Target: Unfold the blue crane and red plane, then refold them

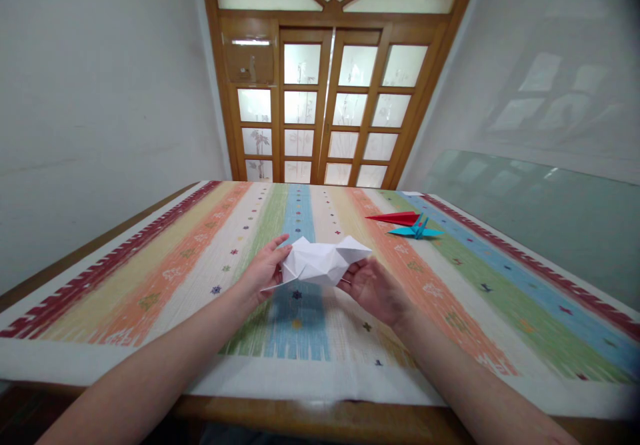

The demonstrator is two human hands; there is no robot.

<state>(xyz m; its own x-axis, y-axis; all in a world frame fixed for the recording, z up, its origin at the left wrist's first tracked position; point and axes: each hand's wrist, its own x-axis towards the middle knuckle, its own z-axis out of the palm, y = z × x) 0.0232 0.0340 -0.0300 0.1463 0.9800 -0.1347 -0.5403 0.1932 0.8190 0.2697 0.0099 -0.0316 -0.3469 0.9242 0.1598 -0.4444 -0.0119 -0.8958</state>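
- Two hands hold one piece of white folded paper point(323, 263) in the head view, lifted just above the striped tablecloth point(150, 278), over its blue middle stripe.
- The left hand point(264, 270) grasps the paper's left end, thumb on top and fingers beneath; the right hand point(373, 288) cups the right end from below, palm up.
- The work looks mid-fold: the sheet is already creased into facets and flaps but has no finished form. The next move likely calls for a firm pinch at one end while the other hand draws or flattens a flap along its crease.
- A red folded piece point(396, 218) and a blue paper crane point(416, 230) lie touching, well apart to the right.
- Hidden: the paper's underside and most fingertips. Its creases are hard to make out, white on white.
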